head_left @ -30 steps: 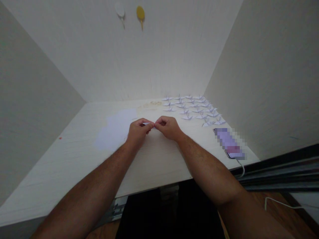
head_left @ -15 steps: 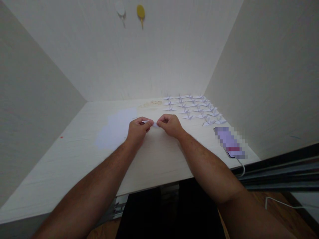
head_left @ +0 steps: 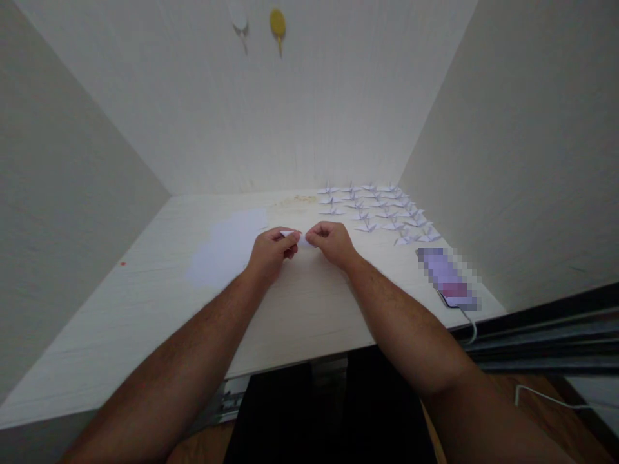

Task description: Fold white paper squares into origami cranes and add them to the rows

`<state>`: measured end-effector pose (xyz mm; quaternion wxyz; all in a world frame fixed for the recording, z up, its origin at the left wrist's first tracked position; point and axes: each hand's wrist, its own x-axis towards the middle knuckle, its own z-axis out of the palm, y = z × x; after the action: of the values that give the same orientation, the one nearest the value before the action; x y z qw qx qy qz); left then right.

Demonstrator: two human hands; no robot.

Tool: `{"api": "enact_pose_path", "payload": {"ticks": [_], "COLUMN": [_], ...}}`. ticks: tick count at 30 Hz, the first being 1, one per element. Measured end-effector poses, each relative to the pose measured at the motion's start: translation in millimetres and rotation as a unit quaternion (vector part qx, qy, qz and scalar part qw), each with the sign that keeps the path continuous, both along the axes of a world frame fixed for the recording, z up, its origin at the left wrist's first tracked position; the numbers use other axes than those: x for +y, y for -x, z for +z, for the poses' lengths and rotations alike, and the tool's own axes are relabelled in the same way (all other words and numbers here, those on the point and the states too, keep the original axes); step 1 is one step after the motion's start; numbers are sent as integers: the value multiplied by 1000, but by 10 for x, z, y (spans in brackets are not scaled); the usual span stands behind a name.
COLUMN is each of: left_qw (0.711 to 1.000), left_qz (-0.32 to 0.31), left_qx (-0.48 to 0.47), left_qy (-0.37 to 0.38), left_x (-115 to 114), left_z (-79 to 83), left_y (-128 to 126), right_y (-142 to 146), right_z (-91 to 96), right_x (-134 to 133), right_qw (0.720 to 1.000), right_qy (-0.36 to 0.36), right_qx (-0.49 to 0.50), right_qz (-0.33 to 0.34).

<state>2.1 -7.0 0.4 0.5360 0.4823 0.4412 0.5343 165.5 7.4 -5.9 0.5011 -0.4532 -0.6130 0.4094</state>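
Note:
A small folded piece of white paper is held between my two hands over the middle of the table. My left hand pinches it between thumb and fingers, and a pointed corner shows above the thumb. From the other side, my right hand pinches its right end, thumb against the curled forefinger. Most of the paper is hidden by the fingers, so its exact shape cannot be made out. Beyond my right hand, several white origami cranes stand in rows.
Flat white paper sheets lie left of my hands. A phone with a white cable rests near the table's right edge. Walls enclose the table at the back and both sides; yellow and white hooks hang at the back.
My fingers have shifted slightly on the folded paper, and more of its pointed corner shows above my left thumb. The whole view has moved a little.

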Motion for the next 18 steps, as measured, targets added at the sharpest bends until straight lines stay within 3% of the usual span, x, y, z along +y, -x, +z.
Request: {"api": "enact_pose_path", "payload": {"ticks": [3,6,12,18], "left_qw": [998,998,999,997], "left_qz": [-29,-21,-16,10], "left_qx": [-57,-54,7,55], "left_qy": [26,14,-35,-60], "left_x": [-19,-11,27,14], "left_z": [35,16,-93,-93], "left_y": [1,2,-11,-20], "right_y": [8,13,27,39], "right_z": [-15,-15,-12,18], "right_x": [26,28,0,-29], "right_qw": [996,991,995,999], "right_qy": [39,50,43,-17], "right_qx": [83,123,86,35], "right_qz": [3,-9,1,-13]}}
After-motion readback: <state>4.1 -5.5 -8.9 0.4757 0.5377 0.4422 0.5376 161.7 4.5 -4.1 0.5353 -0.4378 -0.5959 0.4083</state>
